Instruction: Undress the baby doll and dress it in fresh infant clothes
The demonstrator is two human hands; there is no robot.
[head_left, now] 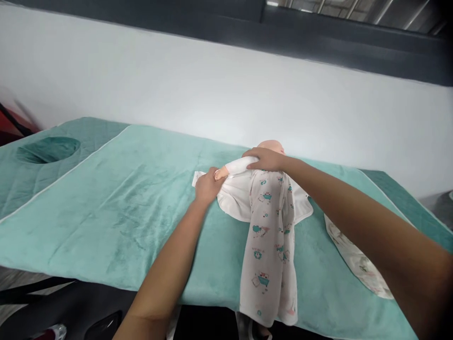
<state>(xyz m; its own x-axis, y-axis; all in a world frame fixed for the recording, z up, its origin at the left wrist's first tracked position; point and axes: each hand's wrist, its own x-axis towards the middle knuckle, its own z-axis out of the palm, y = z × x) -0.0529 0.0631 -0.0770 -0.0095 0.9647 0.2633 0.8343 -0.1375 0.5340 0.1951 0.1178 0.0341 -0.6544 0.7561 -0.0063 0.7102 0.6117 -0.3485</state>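
Observation:
A baby doll (271, 144) lies on the teal bed cover, its head mostly hidden behind my right wrist. It wears a white garment (235, 200) printed with small teal and pink figures inside. Part of the printed cloth (262, 245) hangs down over the bed's front edge. My left hand (209, 185) grips the doll's small hand (220, 173), which pokes out of the white sleeve (239, 165). Around the upper part of that sleeve, near the shoulder, my right hand (265, 158) is closed. A small white flap of cloth (197, 177) shows beyond my left fingers.
The teal bed cover (106, 198) has a round face hole (49, 150) at the left. Another printed cloth (357, 257) lies under my right forearm. A white wall (198, 85) rises behind the bed. Black furniture (71, 307) stands at the lower left.

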